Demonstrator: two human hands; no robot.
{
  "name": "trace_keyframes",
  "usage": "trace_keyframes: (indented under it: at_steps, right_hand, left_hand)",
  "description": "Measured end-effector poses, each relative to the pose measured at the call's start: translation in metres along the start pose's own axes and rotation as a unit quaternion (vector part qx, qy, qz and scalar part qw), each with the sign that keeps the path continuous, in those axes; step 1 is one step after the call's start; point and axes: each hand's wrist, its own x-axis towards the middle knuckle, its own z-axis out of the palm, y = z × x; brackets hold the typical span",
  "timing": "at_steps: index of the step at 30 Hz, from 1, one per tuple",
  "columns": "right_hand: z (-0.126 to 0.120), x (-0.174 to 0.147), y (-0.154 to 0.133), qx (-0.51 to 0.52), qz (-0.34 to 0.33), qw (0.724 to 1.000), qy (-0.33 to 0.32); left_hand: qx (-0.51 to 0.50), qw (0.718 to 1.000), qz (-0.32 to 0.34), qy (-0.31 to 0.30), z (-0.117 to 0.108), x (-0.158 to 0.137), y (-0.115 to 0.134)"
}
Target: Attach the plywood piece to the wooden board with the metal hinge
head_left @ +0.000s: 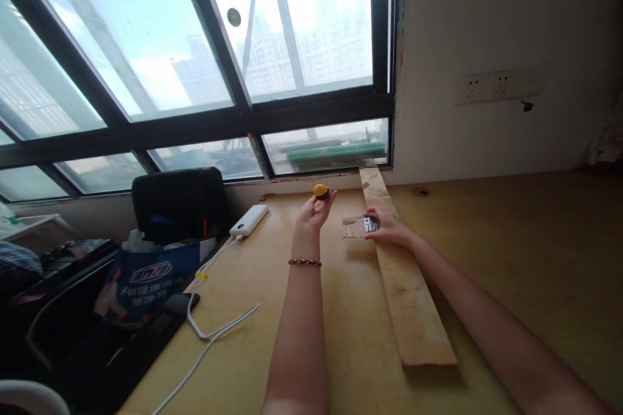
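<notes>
My left hand [314, 211] is raised over the table with its fingers closed around a rounded yellow-and-black object [321, 192]; its full shape is hidden by the hand. Between the thumb and fingers of my right hand [389, 228] is a small silver metal plate with dark holes [370, 224]. A short, thin piece of wood [352, 227] sticks out to the left of that plate. Both sit just above the left edge of a long wooden board [411, 305], which lies lengthwise on the table. Whether the right hand touches the board, I cannot tell.
A white power bank [250, 220] with a white cable [209, 336] lies on the tabletop [350, 350], left of my hands. Beyond the left edge stand a black chair [178, 198] and a blue bag [150, 285]. Windows and a wall with sockets [487, 86] border the far side.
</notes>
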Motion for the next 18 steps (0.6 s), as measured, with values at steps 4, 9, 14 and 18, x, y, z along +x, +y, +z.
trace_keyframes:
  at_steps: [4,9,14,18]
  right_hand:
    - [-0.0005,-0.0003,-0.0014,0.002,-0.001,1.000,0.001]
    - [-0.0003,-0.0003,-0.0018,0.005,0.000,1.000,0.002]
    - [0.0011,-0.0003,0.0003,0.022,0.002,1.000,0.006]
    - [0.0018,0.0002,0.0019,0.022,0.000,1.000,0.004]
  left_hand:
    - [0.037,0.995,0.095,0.020,-0.0013,0.0004,-0.0014]
    - [0.120,0.980,0.159,0.024,-0.0035,0.0005,-0.0009]
    - [0.083,0.977,0.196,-0.033,0.0007,-0.0036,-0.0002]
    - [0.100,0.953,0.246,-0.149,0.0047,-0.0083,-0.0030]
